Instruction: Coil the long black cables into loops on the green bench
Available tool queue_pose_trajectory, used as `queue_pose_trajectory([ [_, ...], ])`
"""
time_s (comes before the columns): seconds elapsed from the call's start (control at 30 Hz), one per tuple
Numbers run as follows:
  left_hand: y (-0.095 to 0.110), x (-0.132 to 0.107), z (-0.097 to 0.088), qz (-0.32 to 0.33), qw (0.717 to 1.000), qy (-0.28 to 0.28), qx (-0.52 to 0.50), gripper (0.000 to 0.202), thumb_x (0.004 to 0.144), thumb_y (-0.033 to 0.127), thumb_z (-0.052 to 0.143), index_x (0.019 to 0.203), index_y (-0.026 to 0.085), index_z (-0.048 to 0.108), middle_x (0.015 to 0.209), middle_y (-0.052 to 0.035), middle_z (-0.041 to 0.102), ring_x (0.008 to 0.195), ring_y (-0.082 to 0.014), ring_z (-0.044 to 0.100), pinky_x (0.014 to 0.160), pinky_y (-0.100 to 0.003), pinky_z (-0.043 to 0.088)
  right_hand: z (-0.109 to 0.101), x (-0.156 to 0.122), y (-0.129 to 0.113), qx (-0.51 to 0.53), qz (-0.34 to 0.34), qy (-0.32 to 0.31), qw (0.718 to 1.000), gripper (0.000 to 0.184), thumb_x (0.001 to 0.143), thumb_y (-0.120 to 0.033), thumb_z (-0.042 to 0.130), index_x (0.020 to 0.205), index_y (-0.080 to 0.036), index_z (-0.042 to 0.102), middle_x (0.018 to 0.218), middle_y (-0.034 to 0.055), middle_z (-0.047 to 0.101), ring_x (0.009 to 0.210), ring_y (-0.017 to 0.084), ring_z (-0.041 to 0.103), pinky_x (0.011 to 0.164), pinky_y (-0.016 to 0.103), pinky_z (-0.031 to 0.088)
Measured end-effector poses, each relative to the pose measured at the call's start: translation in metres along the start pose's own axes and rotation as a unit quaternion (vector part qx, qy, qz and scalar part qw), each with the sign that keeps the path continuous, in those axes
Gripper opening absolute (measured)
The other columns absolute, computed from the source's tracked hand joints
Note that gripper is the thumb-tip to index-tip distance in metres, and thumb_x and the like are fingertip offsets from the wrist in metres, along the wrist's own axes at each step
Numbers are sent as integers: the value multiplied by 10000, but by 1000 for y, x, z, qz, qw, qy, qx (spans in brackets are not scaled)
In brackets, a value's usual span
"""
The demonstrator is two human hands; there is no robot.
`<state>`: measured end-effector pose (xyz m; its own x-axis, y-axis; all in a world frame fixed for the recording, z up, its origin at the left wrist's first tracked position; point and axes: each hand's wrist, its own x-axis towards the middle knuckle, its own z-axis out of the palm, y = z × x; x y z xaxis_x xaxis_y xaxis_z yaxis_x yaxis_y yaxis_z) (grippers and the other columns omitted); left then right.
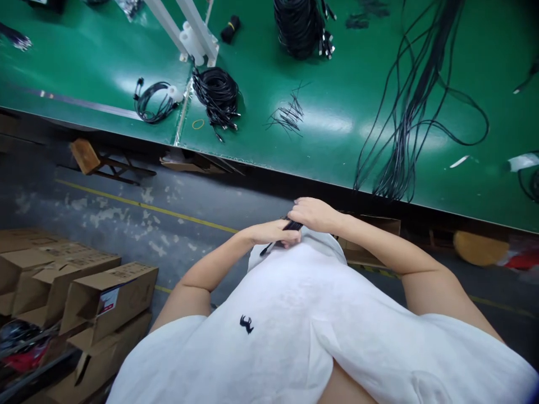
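Close to my body, just off the bench's front edge, both hands are closed around a black cable [293, 225] that looks bundled. My left hand [275, 232] wraps its lower part, and a dark connector end pokes out below that hand. My right hand [312, 214] grips the upper end, its knuckles turned up, and touches or nearly touches the left. Much of the cable is hidden by the fingers. On the green bench [252, 146] beyond lie a coiled bundle of black cables [215, 92] and a small pile of short black ties [289, 115].
Long loose black cables [416, 112] spread toward the bench's front edge at right. A thick cable coil [297, 28] stands at the back, and a smaller coiled cable [155, 102] lies left near white posts [197, 33]. Cardboard boxes [113, 292] and a wooden stool [86, 156] stand on the floor at left.
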<state>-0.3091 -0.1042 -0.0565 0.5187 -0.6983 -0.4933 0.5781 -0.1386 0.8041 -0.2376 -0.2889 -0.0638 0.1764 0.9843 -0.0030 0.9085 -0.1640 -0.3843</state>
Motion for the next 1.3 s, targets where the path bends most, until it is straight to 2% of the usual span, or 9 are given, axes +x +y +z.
queue_pose_trajectory([
  [0.1, 7, -11, -7, 11, 990, 126, 57, 345, 801, 483, 619, 739, 145, 595, 579, 20, 527, 545, -120, 466, 572, -267, 386, -8, 9, -2, 38, 115, -45, 992, 206, 968, -240, 410, 944, -152, 594, 794, 71, 647, 702, 177, 561, 623, 273, 324],
  [0.23, 8, -25, -16, 23, 963, 219, 157, 264, 805, 426, 604, 764, 165, 584, 577, 45, 546, 556, -121, 495, 568, -242, 370, -22, 15, -9, 142, 122, -80, 979, 201, 968, -351, 471, 949, -167, 551, 845, 49, 644, 702, 151, 558, 583, 241, 280],
  [0.43, 5, -41, -29, 60, 957, 136, 249, 205, 868, 367, 541, 844, 182, 626, 685, 2, 676, 618, -155, 579, 574, -238, 364, -22, 30, -23, 81, 125, -137, 979, 394, 1010, -476, 340, 932, -148, 544, 783, 61, 630, 571, 134, 484, 525, 269, 173],
  [0.67, -11, -47, -28, 60, 996, -17, 60, 338, 936, 472, 431, 837, 184, 579, 557, 15, 575, 534, -138, 541, 585, -239, 418, -19, 33, -34, 95, 77, -158, 980, 424, 1004, -507, 337, 945, -147, 554, 745, 46, 619, 585, 137, 501, 519, 265, 201],
  [0.77, -16, -49, -16, 40, 996, 15, 75, 289, 882, 460, 532, 749, 207, 576, 592, 1, 576, 566, -157, 534, 560, -240, 376, -24, 36, -25, 170, 27, -202, 964, 394, 989, -496, 399, 968, -145, 577, 821, 61, 655, 664, 142, 552, 540, 256, 274],
  [0.9, -21, -55, 2, 1, 973, 208, 96, 245, 742, 385, 705, 657, 229, 537, 549, 25, 512, 511, -150, 442, 498, -247, 254, -23, 47, 53, 335, -31, -252, 907, 286, 914, -447, 581, 1001, -176, 615, 953, 13, 681, 811, 116, 588, 675, 216, 400],
  [1.0, -24, -56, 8, -40, 935, 352, 22, 255, 860, 402, 575, 697, 218, 506, 552, 30, 503, 519, -143, 441, 522, -241, 296, -8, 62, 152, 284, 207, -127, 928, 313, 1007, -361, 387, 1059, -121, 581, 965, 30, 663, 830, 100, 553, 762, 220, 411],
  [1.13, -24, -45, 11, -24, 873, 473, -119, 315, 951, 426, 436, 740, 197, 480, 553, 34, 497, 538, -116, 451, 587, -235, 378, 34, 94, 264, 162, 423, -5, 892, 392, 1040, -288, 202, 1001, -58, 517, 938, 77, 599, 854, 99, 505, 813, 250, 378],
  [1.3, -15, -27, 18, -6, 796, 527, -298, 344, 890, 499, 559, 771, 189, 466, 529, 81, 379, 445, -67, 354, 460, -199, 308, 79, 123, 317, 125, 488, 50, 863, 320, 1030, -257, 286, 867, -91, 505, 963, 87, 582, 871, 77, 474, 855, 237, 335],
])
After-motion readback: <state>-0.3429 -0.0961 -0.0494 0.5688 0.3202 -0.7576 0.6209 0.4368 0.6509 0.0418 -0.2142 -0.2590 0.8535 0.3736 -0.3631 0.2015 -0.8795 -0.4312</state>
